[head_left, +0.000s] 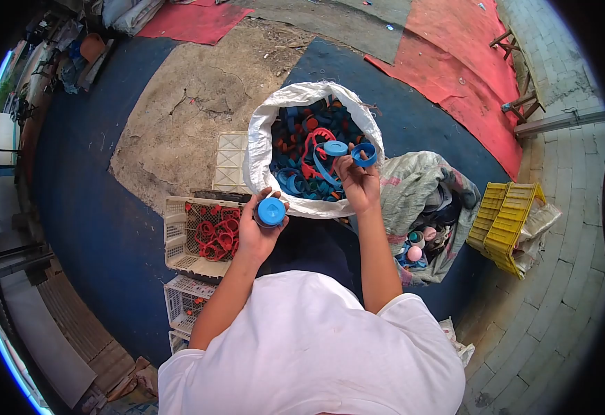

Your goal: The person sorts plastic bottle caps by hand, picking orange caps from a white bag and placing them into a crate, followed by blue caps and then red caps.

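Left hand: the left hand (253, 236) has its fingers curled around a round blue lid (271, 211), flat face up.
Right hand: the right hand (362, 185) pinches a blue ring (365, 155) at the fingertips, its round face tilted toward the wearer.
Key relation: the mouth of the white sack (259, 138) lies under the right hand and ahead and to the right of the left hand; the right hand is nearer, over the opening, while the left is at the near left rim.
Long axis: none for the lid or ring, both being round.
Pale blue cap: the pale blue cap (335, 148) is just left of the right fingertips; whether they touch it, I cannot tell.
Left of left hand: a crate (176, 238) with red rings (214, 238) inside.
Right of right hand: a grey sack (403, 181) of mixed pieces, then yellow crates (500, 221) farther out.
Hidden: the lid's underside, with a dark edge that may be a second piece; the right thumb's full grip; the sack's lower depth.
Hard to make out: single pieces in the shaded heap of caps (292, 131).
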A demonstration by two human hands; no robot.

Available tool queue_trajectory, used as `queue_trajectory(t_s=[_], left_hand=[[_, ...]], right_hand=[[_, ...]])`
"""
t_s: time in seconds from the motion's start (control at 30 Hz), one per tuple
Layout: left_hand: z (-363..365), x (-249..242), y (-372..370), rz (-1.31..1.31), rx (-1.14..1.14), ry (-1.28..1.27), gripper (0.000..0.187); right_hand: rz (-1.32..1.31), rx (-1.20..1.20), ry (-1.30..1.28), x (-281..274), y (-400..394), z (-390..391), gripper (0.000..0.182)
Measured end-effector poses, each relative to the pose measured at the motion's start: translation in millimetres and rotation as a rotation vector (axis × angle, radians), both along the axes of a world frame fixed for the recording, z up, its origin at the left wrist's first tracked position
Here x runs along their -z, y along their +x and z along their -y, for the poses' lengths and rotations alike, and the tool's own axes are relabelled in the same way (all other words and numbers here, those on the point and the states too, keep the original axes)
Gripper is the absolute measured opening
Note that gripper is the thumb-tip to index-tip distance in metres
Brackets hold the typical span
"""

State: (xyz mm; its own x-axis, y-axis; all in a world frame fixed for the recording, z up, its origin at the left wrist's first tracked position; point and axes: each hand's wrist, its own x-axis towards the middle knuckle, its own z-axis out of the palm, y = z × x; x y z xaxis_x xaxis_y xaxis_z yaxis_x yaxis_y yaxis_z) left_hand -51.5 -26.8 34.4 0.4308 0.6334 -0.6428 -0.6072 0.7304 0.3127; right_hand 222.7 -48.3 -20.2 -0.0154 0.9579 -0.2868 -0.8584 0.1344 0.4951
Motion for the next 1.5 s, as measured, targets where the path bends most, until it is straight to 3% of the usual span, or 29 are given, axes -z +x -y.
queue_trajectory(t_s=[0.03,0.13,0.23,0.27,0.37,0.5,0.67,0.77,0.9,1.03,1.17,1.5], left_hand=[[0.5,0.3,0.7,-0.003,0.003,0.002,0.035],[1.6,3.5,1.4,-0.008,0.022,0.011,0.035],[-5.9,4.1,4.7,-0.074,0.049,0.056,0.035],[-5.2,3.8,3.6,-0.111,0.06,0.067,0.034],[-11.1,2.9,5.2,-0.06,0.037,0.049,0.035],[-18.5,4.9,6.4,0.034,0.003,0.034,0.038],[-34.6,2.2,22.9,0.246,-0.05,-0.004,0.053],[-39.7,-17.8,31.2,0.206,-0.037,0.002,0.061],[-46.1,-1.7,25.2,0.675,0.082,0.183,0.066],[-36.9,-10.6,27.9,0.304,-0.02,0.19,0.055],[-33.8,-5.9,23.5,0.335,-0.052,0.174,0.048],[-26.8,6.9,27.7,0.359,-0.1,0.121,0.04]], right_hand=[[-0.046,0.022,0.017,-2.4,-2.2,0.5,0.038],[0.239,0.003,-0.008,10.7,-4.9,-4.0,0.036],[0.086,0.04,0.139,1.6,-9.3,-2.7,0.034],[0.257,-0.013,0.082,10.5,-5.0,-4.2,0.031],[0.435,-0.065,-0.107,12.4,-4.7,-7.3,0.03],[0.246,-0.036,0.251,-9.4,-9.2,-1.0,0.033],[0.306,-0.185,0.353,-37.7,-33.9,-1.1,0.037],[0.331,-0.271,0.343,-46.5,-54.7,-2.0,0.04],[0.809,-0.513,0.232,-70.4,-66.4,-3.4,0.042],[1.064,-0.595,0.145,-82.9,-75.6,-5.3,0.039],[1.493,-0.689,0.123,-80.4,-75.0,-2.4,0.032],[1.881,-0.644,0.078,-113.3,-95.2,1.7,0.041]])
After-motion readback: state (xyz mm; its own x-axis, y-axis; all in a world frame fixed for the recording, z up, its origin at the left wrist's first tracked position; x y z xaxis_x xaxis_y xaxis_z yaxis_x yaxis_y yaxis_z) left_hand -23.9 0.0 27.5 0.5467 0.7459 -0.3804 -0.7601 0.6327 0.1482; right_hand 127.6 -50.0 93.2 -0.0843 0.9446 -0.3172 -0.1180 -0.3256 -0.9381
